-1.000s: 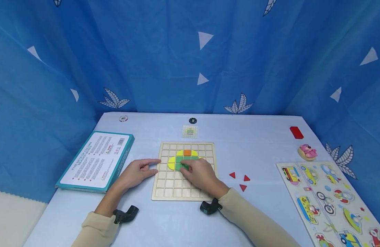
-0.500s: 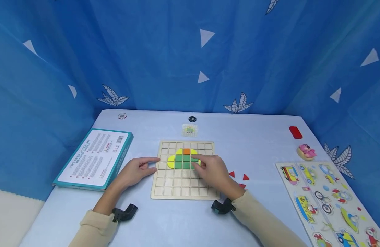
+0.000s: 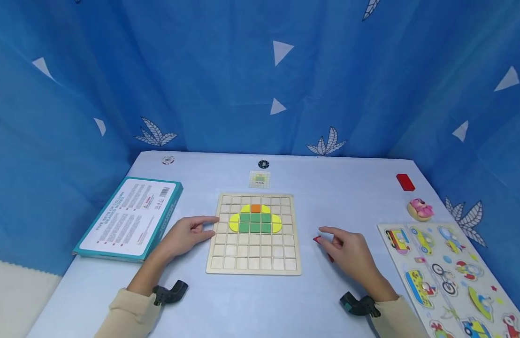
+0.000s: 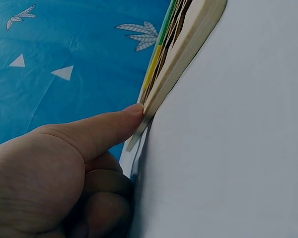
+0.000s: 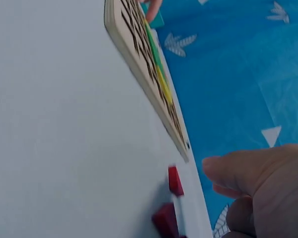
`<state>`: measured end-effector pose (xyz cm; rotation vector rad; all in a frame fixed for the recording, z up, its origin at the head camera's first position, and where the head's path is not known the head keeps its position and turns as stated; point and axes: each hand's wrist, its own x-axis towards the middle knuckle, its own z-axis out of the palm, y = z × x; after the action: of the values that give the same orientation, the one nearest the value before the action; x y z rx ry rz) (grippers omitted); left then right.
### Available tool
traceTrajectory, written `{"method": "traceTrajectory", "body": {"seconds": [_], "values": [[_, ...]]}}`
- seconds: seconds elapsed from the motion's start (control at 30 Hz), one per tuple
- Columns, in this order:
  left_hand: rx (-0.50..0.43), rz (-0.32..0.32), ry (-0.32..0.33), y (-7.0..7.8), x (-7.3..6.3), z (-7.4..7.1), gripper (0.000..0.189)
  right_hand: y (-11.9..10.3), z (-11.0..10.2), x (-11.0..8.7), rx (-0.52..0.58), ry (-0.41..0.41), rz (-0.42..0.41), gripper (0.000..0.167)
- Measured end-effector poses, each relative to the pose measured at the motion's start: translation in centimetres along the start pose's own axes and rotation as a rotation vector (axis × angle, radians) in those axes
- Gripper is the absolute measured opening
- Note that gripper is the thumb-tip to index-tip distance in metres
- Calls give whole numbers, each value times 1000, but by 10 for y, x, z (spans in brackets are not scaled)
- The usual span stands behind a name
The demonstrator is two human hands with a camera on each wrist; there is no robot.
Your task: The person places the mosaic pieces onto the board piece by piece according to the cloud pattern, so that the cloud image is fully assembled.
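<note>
A wooden grid board [image 3: 253, 251] lies flat mid-table. On its upper half, green pieces [image 3: 255, 218] form a block with an orange square [image 3: 256, 208] above and yellow rounded pieces [image 3: 277, 224] at the corners. My left hand [image 3: 185, 236] touches the board's left edge with thumb and index finger extended. To the board's right, my right hand [image 3: 351, 252] hovers at the small red triangles, thumb and index finger apart. One red triangle [image 3: 317, 239] shows at the thumb tip; in the right wrist view a red piece [image 5: 175, 180] sits below the fingertips. The hand hides the others.
A small pattern card [image 3: 259, 180] and a dark round disc [image 3: 263, 164] lie behind the board. A teal-edged box [image 3: 129, 218] stands left. Toward the right are a red block [image 3: 405, 182], a pink figure [image 3: 421, 208] and a picture puzzle board [image 3: 454, 277].
My right hand has left the green pieces on the board and moved right to the red triangles. All the yellow corner pieces now show. The left hand stays at the board's edge.
</note>
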<state>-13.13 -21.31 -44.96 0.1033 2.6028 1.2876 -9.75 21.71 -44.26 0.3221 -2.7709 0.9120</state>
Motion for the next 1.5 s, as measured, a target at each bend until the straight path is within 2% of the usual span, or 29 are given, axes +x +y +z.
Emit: {"method": "traceTrajectory", "body": {"seconds": [0.17,0.7,1.23,1.37,1.5], "values": [[-13,5,2,-2,-3,1,40,6,0,-2,-50,-34,55,28],[-18,36,9,-4,-6,-2,40,2,8,-4,-129,-49,43,28],[-8,37,6,-3,-2,-1,40,0,12,-3,-110,7,10,24],[-2,40,4,-3,0,-1,40,-7,16,-1,-81,-16,-12,21],[-7,38,3,-2,1,0,40,-17,25,2,-35,-64,-68,19]]}}
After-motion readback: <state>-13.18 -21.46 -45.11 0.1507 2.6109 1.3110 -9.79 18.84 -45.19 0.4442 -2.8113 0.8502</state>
